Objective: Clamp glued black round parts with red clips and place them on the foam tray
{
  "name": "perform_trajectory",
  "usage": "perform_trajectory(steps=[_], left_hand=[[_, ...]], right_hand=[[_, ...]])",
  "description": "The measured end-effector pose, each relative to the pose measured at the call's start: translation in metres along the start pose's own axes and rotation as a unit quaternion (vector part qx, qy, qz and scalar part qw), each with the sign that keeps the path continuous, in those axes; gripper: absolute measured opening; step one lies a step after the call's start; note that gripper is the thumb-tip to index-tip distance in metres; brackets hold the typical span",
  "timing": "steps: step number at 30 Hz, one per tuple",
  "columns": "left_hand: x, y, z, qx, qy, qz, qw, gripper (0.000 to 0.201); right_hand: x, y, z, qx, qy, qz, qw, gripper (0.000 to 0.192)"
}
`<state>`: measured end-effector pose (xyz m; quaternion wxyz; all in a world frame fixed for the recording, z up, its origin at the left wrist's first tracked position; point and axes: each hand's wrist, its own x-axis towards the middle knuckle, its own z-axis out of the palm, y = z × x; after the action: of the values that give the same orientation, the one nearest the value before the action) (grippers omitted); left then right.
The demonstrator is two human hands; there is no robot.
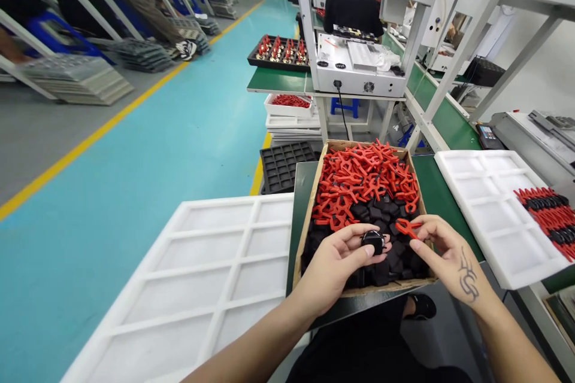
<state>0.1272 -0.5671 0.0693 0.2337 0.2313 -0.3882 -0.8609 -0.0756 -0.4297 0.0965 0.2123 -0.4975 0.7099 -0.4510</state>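
Evidently two white trays flank one cardboard box on the green table. Toward its near edge, the left hand pinches one black piece between thumb and fingers; by its right edge, the right hand fingertip-pinches one red clip near its end, so a loosened hold could drop it; the heaped clips beneath defy counting

Bright, even light leaves a pale sheen on the floor; stacked trays at upper left blur and stretch.
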Motion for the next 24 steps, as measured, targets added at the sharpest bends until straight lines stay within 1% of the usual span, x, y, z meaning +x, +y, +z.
perform_trajectory(steps=[3, 5, 7, 11, 15, 20, 24], left_hand=[[0.001, -0.001, 0.000, 0.000, 0.001, -0.003, 1.000, 0.039], [0.000, 0.000, 0.000, -0.001, 0.002, -0.006, 1.000, 0.040], [0.000, 0.000, 0.001, -0.002, 0.002, -0.008, 1.000, 0.040], [-0.002, 0.001, 0.002, 0.001, -0.001, -0.007, 1.000, 0.040], [-0.002, -0.002, 0.001, 0.005, -0.003, -0.004, 1.000, 0.038], [-0.001, -0.003, -0.002, 0.019, -0.011, 0.002, 1.000, 0.036], [-0.003, -0.001, 0.000, 0.038, -0.026, -0.001, 0.999, 0.033]], right_hand=[[-0.012, 0.001, -0.002, 0.070, 0.024, 0.028, 0.997, 0.023], [-0.017, 0.000, -0.003, 0.086, 0.021, 0.038, 0.995, 0.031], [-0.020, -0.004, -0.004, 0.071, 0.007, 0.032, 0.997, 0.033], [-0.023, -0.010, -0.005, 0.035, -0.009, 0.019, 0.999, 0.026], [-0.023, -0.012, -0.005, 0.032, -0.008, 0.023, 0.999, 0.022], [-0.021, -0.013, -0.003, 0.044, -0.034, 0.043, 0.997, 0.024], [-0.017, -0.019, 0.002, 0.042, -0.043, 0.037, 0.997, 0.024]])
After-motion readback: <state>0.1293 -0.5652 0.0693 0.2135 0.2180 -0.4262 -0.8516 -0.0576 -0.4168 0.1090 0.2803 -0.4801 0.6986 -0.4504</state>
